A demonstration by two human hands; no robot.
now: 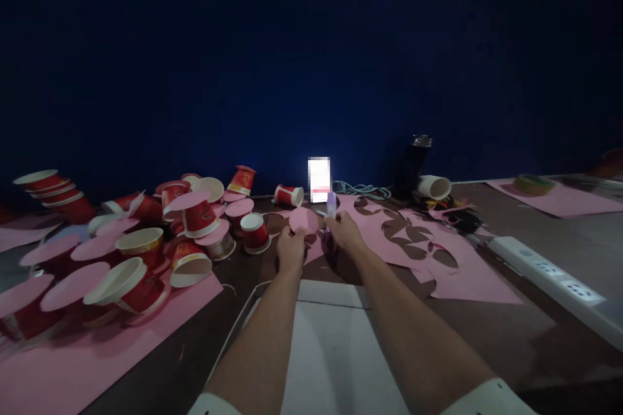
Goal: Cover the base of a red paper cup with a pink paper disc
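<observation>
Both bare forearms stretch forward, converging toward the counter's far edge. The left hand is curled in a closed grip, knuckles up. The right hand, just beside it, pinches with fingertips raised.

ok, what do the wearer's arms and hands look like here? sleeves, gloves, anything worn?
Both hands are bare: no gloves on the left hand or the right hand. No watch, ring or band shows, though the light is dim. Forearms are uncovered down to the bottom edge, where a white sleeve rolled or ending near the elbow shows on the left arm and a matching white sleeve on the right. No markings visible on them.
</observation>
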